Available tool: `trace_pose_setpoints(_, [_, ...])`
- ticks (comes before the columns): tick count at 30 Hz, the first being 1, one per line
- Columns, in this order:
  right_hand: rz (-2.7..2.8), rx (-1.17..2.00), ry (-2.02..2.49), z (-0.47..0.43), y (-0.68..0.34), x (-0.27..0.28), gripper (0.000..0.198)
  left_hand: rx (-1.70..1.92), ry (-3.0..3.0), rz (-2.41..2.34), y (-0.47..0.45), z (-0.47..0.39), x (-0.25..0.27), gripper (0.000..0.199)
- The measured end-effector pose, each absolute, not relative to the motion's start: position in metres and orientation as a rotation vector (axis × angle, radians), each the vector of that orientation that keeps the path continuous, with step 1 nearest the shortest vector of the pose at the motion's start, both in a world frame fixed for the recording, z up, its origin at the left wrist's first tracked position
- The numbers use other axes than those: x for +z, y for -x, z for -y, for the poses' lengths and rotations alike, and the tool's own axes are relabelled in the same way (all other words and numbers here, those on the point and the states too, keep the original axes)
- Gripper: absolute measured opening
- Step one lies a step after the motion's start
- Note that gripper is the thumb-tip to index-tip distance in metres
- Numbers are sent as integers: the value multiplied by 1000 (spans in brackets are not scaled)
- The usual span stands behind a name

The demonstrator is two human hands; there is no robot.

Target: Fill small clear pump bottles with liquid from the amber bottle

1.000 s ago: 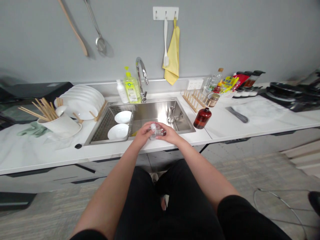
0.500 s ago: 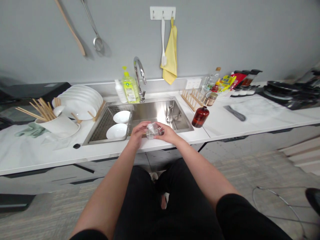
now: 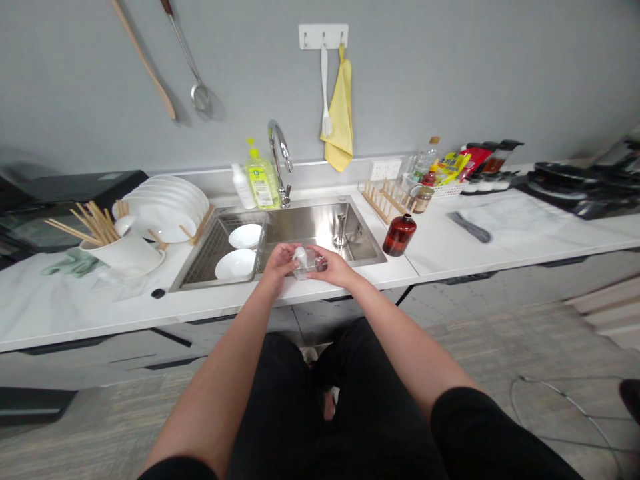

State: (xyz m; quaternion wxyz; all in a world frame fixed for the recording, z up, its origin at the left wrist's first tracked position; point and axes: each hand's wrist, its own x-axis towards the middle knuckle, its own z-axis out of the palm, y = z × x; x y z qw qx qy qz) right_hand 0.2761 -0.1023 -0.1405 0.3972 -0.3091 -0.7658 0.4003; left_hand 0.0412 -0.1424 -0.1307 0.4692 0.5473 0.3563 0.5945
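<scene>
Over the front rim of the sink, my two hands meet around a small clear plastic bottle with a whitish top. My right hand is closed around the right end of the bottle, thumb and fingers on either side. My left hand has its fingers curled at the bottle's whitish top, on the left. Part of the bottle is hidden by the fingers. A dark red bottle with a black neck stands on the counter, right of the sink.
The steel sink has a wire basket with two white bowls at its left. Behind stand a tap and a yellow-green soap bottle. Left are white plates and a chopstick holder; right, a wooden rack.
The left fingers have curled in closer around the whitish top of the bottle. My right hand keeps its hold almost unchanged. The whole view has shifted slightly.
</scene>
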Motion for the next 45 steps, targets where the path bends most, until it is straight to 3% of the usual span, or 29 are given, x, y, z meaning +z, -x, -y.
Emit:
trace_pose_setpoints(2, [1945,1019,768,102,-276,-141,100,1433,-1332,-835,-41,142,-130,60])
trace_pose_setpoints(6, [1945,1013,748,101,-276,-143,98,1424,-1314,-814,-42,141,-131,46])
trace_pose_setpoints(11, [1963,985,759,101,-277,-144,99,1416,-1327,-781,-43,142,-132,58])
trace_pose_setpoints(15, [1958,984,748,102,-276,-143,98,1430,-1312,-796,-44,142,-132,45])
trace_pose_setpoints(21, [1942,994,753,102,-276,-143,98,1373,-1321,-811,-44,142,-131,61])
trace_pose_setpoints(30, [1937,1005,761,100,-275,-146,98,1391,-1295,-832,-44,143,-129,62])
trace_pose_setpoints(35, [1944,1005,760,100,-275,-148,100,1417,-1274,-827,-43,143,-128,47])
trace_pose_setpoints(39, [1948,1003,768,100,-275,-148,101,1402,-1298,-806,-42,143,-130,53])
trace_pose_setpoints(45, [1938,1006,778,101,-274,-147,101,1442,-1277,-803,-42,141,-132,48])
